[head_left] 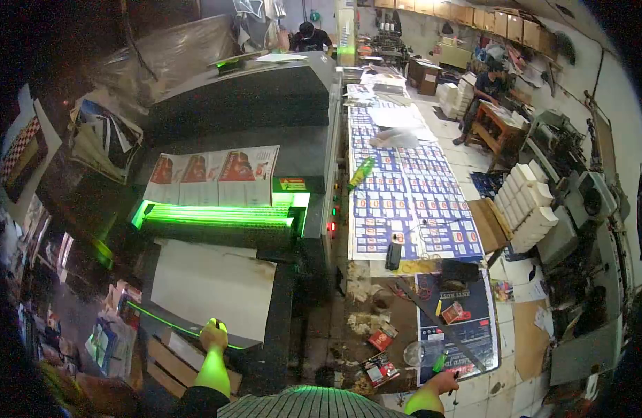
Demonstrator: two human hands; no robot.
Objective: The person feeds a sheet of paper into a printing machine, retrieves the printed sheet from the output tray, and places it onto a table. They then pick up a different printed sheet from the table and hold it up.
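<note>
My left hand [213,335] is closed at the front edge of the machine's lower tray, beside a large pale sheet [213,285]; what it grips, if anything, is too small to tell. Over the near right corner of the long table, my right hand [443,382] is closed round a small dark object that I cannot make out. A printed sheet with red pictures [227,174] lies on the dark machine [244,97], just above its glowing green slot [216,215].
The long table [366,275] bears blue-and-white printed sheets [411,188], a metal ruler [439,324], red packets [382,338] and a dark bottle [393,254]. White stacks [526,205] stand right. One person [488,87] sits at the right; another [311,38] is behind the machine.
</note>
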